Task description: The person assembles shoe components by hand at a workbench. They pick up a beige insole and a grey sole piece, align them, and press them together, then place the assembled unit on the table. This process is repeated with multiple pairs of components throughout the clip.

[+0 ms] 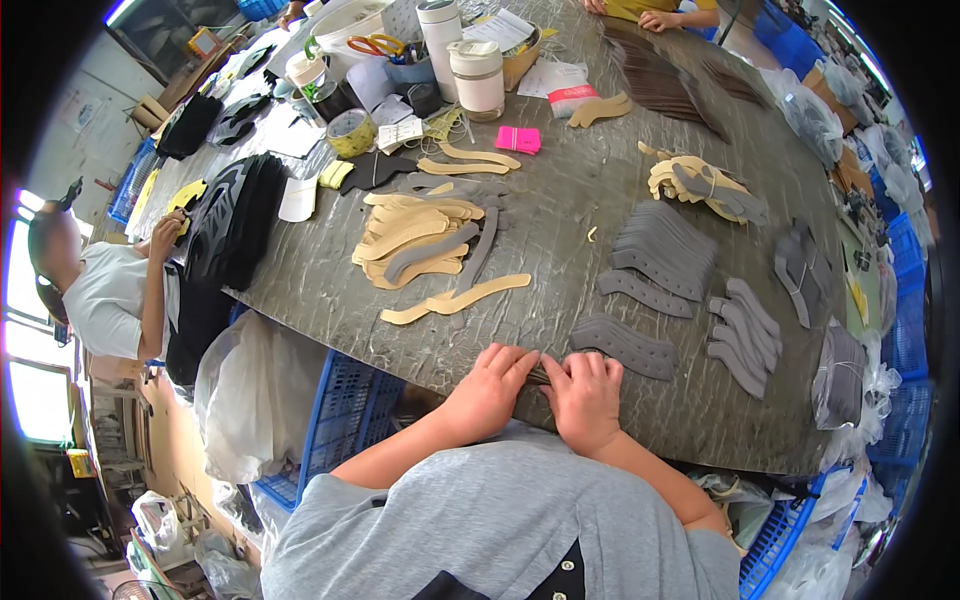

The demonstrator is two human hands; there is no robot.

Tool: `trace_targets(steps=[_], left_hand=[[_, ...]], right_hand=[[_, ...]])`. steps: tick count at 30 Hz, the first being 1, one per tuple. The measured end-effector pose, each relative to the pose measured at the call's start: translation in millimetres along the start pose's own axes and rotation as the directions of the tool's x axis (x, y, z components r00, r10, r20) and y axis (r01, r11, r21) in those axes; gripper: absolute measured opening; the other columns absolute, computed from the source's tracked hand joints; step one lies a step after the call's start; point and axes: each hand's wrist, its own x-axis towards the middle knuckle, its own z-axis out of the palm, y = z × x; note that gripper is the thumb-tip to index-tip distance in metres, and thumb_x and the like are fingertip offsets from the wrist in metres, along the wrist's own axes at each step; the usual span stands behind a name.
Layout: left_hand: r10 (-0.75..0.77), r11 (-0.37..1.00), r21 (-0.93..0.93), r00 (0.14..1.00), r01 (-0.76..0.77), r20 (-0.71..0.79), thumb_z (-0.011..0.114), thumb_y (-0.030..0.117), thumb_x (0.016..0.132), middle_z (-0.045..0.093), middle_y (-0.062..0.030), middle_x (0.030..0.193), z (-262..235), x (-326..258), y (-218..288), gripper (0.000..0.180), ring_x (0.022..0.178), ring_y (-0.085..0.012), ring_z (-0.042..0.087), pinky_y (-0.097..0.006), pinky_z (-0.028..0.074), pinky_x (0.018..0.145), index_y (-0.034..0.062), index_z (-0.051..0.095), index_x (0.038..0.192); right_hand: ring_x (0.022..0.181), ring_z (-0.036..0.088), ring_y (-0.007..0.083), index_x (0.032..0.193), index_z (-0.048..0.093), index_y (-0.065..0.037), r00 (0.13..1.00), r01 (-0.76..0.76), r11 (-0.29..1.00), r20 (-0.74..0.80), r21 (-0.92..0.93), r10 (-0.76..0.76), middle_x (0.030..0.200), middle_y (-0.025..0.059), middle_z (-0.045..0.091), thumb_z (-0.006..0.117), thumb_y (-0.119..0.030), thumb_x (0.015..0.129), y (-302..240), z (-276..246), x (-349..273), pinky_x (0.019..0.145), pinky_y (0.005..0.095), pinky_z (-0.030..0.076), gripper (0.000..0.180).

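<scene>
Two hands, a left hand (492,388) and a right hand (583,395), at the near edge of one worktop (560,185). Two heaps of beige strips: a left heap (415,228) and a right heap (705,187) — the strips in each overlap too much to number. One loose beige strip (505,287) lies nearer than the left heap. On the right, one grey fan (665,240), one nearer grey stack (625,346), one wavy grey cluster (745,340) and one tied grey bundle (803,272). Farther off: two white tumblers, one pink pad (518,140), one yellow tape roll (351,133).
</scene>
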Motion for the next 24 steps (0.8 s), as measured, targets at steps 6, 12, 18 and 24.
trace_targets(steps=[6,12,18,24], left_hand=[[0.007,0.991,-0.132,1.000,-0.008,-0.005,0.062,0.002,0.078,0.052,-0.0219,0.118,-3,3,7,0.050,0.110,-0.0407,0.050,-0.047,0.044,0.097,-0.0062,0.050,0.126],[-0.236,0.905,0.268,0.914,0.330,-0.330,0.058,-0.002,0.076,0.061,-0.0133,0.110,-51,8,-53,0.033,0.108,-0.0349,0.051,-0.045,0.042,0.095,0.0017,0.063,0.108],[-0.090,0.925,0.301,0.904,0.231,-0.418,0.063,-0.001,0.073,0.062,-0.0089,0.100,-48,0,-81,0.025,0.093,-0.0314,0.057,-0.042,0.046,0.085,0.0070,0.067,0.097],[0.081,0.996,0.055,0.986,-0.074,-0.147,0.068,0.000,0.069,0.061,-0.0089,0.089,-46,-12,-34,0.025,0.086,-0.0302,0.058,-0.040,0.046,0.079,0.0070,0.068,0.093]], right_hand=[[0.081,0.051,0.0219,0.115,0.067,-0.011,0.998,0.017,1.000,0.060,0.003,-0.017,0.083,0.0017,0.049,0.059,-0.016,0.085,8,8,-7,0.067,0.0373,0.038,0.031],[0.075,0.052,0.0216,0.103,0.068,-0.009,0.995,0.075,0.991,-0.071,0.110,-0.067,0.079,0.0024,0.050,0.062,-0.011,0.082,8,10,-7,0.064,0.0361,0.042,0.022],[0.085,0.056,0.0244,0.097,0.069,-0.009,0.996,0.090,0.978,-0.031,0.190,-0.086,0.087,0.0034,0.056,0.067,-0.010,0.078,3,13,-1,0.074,0.0392,0.045,0.019],[0.096,0.057,0.0268,0.092,0.069,-0.007,0.970,0.179,0.983,-0.176,0.046,-0.169,0.098,0.0053,0.062,0.066,-0.011,0.077,-8,-3,12,0.086,0.0429,0.046,0.016]])
